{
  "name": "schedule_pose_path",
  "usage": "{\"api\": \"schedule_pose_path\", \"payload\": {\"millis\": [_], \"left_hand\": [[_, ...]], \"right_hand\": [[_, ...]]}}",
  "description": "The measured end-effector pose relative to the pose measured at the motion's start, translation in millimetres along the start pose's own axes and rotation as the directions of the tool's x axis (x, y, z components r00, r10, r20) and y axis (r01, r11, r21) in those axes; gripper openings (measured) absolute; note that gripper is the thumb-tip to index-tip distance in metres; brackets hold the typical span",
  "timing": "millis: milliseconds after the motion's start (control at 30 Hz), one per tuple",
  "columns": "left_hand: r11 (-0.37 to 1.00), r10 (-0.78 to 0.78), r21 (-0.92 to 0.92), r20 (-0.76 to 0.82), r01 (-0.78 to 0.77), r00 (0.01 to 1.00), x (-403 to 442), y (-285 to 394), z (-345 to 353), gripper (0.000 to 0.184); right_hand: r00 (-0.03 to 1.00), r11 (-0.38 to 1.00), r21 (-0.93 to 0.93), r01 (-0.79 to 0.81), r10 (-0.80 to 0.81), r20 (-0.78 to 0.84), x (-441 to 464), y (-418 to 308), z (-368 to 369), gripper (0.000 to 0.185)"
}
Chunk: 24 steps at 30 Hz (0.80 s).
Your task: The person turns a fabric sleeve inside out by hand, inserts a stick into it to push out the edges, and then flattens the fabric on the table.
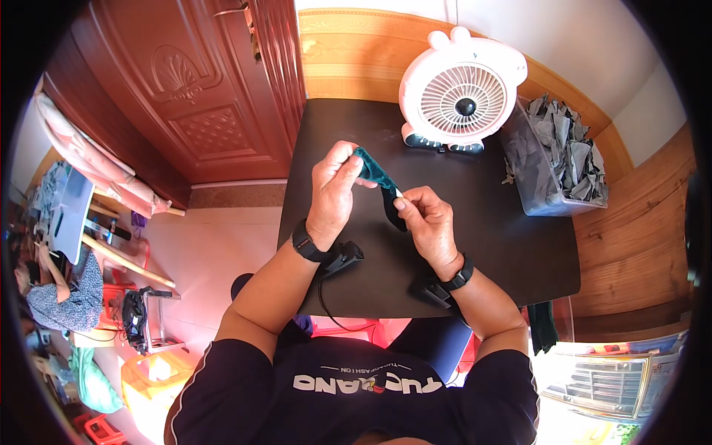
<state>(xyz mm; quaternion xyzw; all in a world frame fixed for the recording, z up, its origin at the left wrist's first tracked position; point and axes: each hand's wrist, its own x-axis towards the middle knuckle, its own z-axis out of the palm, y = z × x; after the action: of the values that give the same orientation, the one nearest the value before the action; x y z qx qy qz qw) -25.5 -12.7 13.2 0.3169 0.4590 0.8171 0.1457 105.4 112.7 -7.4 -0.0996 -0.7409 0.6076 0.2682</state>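
A dark green, velvety fabric strip (376,170) stretches slantwise above the dark table (348,289). My left hand (333,191) is closed on its upper end, thumb pressed against the cloth. Lower down, my right hand (430,224) pinches the strip between thumb and fingers, beside a small white spot that I cannot make out. A darker part of the strip hangs below the right fingertips. Both wrists wear black bands. A black device with a cable (344,259) lies by my left wrist, and another dark object (436,291) is partly hidden under my right wrist.
A pink fan (463,93) stands at the back of the table. To its right, a clear plastic bin (539,182) holds many grey fabric pieces (567,148). Dark green cloth (543,326) hangs at the right front edge. Another person (67,293) is at far left.
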Motion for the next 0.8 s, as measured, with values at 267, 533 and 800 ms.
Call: {"api": "schedule_pose_path", "payload": {"millis": [267, 533, 800], "left_hand": [[0.995, -0.002, 0.099, -0.010, 0.003, 1.000, -6.8, 6.9, 6.1, 0.019], [0.968, 0.008, 0.252, -0.040, 0.002, 0.999, -7.5, 10.0, 4.9, 0.016], [0.998, 0.010, 0.066, -0.250, 0.007, 0.968, 21.2, -5.3, -38.1, 0.016]], "right_hand": [[1.000, 0.999, 0.050, 0.006, -0.007, 0.016, -5.0, -4.6, 3.1, 0.011], [0.992, 0.998, -0.007, -0.059, 0.059, 0.112, -2.9, -9.3, -0.1, 0.017], [0.994, 0.907, -0.418, 0.041, 0.004, 0.105, 15.9, -9.9, -17.9, 0.017]]}}
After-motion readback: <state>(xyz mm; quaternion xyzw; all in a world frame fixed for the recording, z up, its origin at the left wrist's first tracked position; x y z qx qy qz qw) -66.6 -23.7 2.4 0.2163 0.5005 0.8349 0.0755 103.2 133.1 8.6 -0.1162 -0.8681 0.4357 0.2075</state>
